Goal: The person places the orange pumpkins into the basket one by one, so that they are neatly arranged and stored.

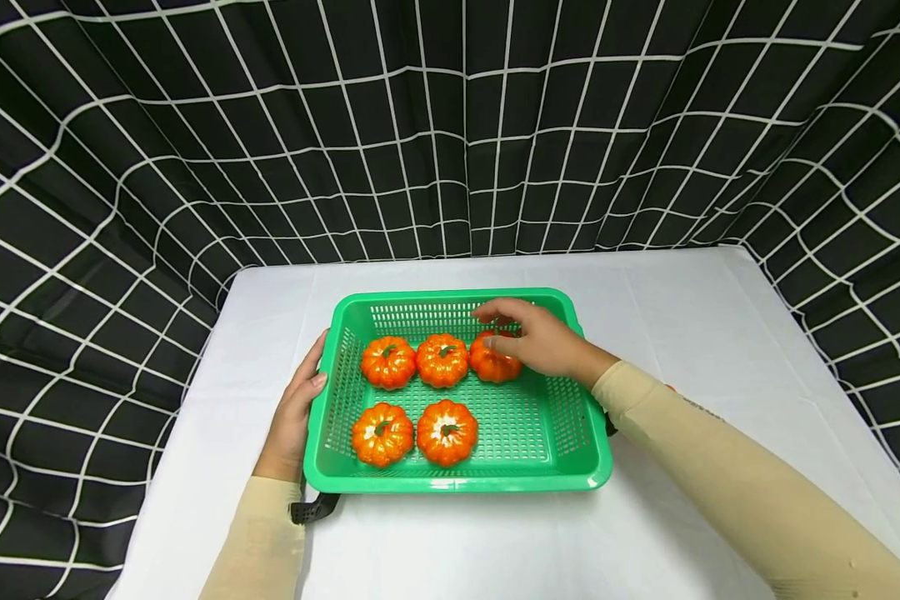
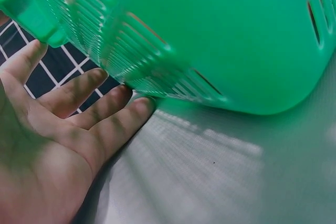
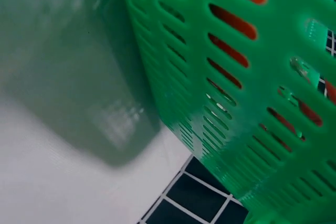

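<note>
A green plastic basket (image 1: 457, 485) with slotted walls holds several shiny orange pumpkins, three in the far row and two in the near row. My left hand (image 1: 300, 408) is at the basket's left side, thumb by the rim. In the left wrist view, its spread, fairly straight fingers (image 2: 113, 127) touch the slotted wall from outside. Over the right end of the far row, my right hand (image 1: 543, 340) reaches into the basket. Its thumb overlaps the far-right pumpkin (image 1: 492, 365), and its fingers arch loosely beyond it. The right wrist view shows only the basket's outer wall (image 3: 184, 72).
A white cloth (image 1: 675, 317) covers the table under the basket. Black curtains with a white grid (image 1: 450, 167) enclose the back and sides. A bit of something orange (image 1: 670, 387) peeks out behind the right sleeve.
</note>
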